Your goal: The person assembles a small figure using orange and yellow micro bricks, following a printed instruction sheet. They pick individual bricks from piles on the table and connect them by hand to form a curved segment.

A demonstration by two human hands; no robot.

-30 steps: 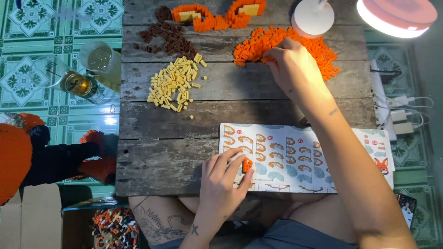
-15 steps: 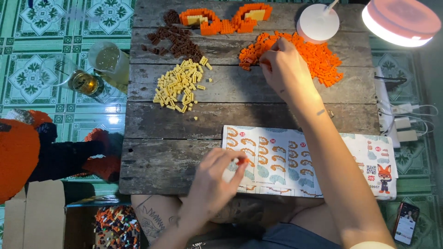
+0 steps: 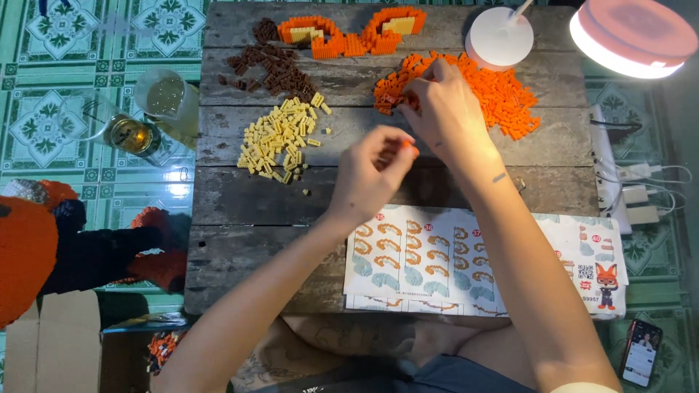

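A small orange brick piece (image 3: pixel 412 148) sits pinched at the fingertips of the left hand (image 3: pixel 373 175), which has lifted off the printed instruction sheet (image 3: pixel 466 262), where it rested a moment ago, and now hangs over the bare wooden table (image 3: pixel 240 255) just short of the brick piles. That looks like a shift from checking the diagram to fitting or collecting pieces. The piece is tiny, so whether it is one brick or a few joined ones is hard to say.

The right hand (image 3: pixel 444 109) has stayed on the pile of orange bricks (image 3: pixel 502 94), fingers curled down into its left edge as if picking; whether they grip anything is hidden.

To the left lies a pile of yellow bricks (image 3: pixel 280 138), above it dark brown bricks (image 3: pixel 273 65), and at the table's far edge a part-built orange model (image 3: pixel 349 33). A round white lamp base (image 3: pixel 501 36) stands beside the orange pile.
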